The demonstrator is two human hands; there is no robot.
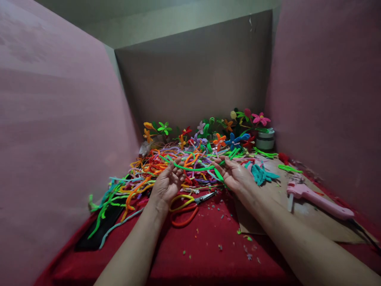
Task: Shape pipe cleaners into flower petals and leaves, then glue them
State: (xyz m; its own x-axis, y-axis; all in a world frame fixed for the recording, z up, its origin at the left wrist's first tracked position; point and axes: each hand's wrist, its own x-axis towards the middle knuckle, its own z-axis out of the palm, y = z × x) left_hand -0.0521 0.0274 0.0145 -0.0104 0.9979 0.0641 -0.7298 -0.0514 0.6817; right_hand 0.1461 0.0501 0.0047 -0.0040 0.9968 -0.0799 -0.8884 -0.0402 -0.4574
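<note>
My left forearm (133, 244) and right forearm (285, 232) lie nearest, reaching forward over the red tabletop (178, 264). Between my hands a green fuzzy strand (196, 169) stretches across, sagging slightly in the middle, raised in front of a big colourful heap. My left grip (168, 183), palm turned up, pinches it near one end between thumb and fingers. My right grip (235, 174) pinches it too, thumb against fingers, with green ends poking out beyond; how many pieces I have there I cannot tell. A wider green leaf (218, 175) hangs just beside those right fingers.

Below and between my wrists lie scissors (197, 200) with one yellow and one red handle, blades pointing to the right. Small scraps (220, 247) are scattered nearer to me. On the left, part of the heap of fuzzy strands (165, 159) spills over a flat black board (95, 234). To the right, a pink glue gun (323, 200) lies on a sheet of cardboard (333, 232), with a teal bundle (262, 174) near my right wrist. Behind the heap stand fuzzy flowers, among them a blue flower (233, 142) and a pink flower (261, 119), beside a round pale tub (265, 140).
</note>
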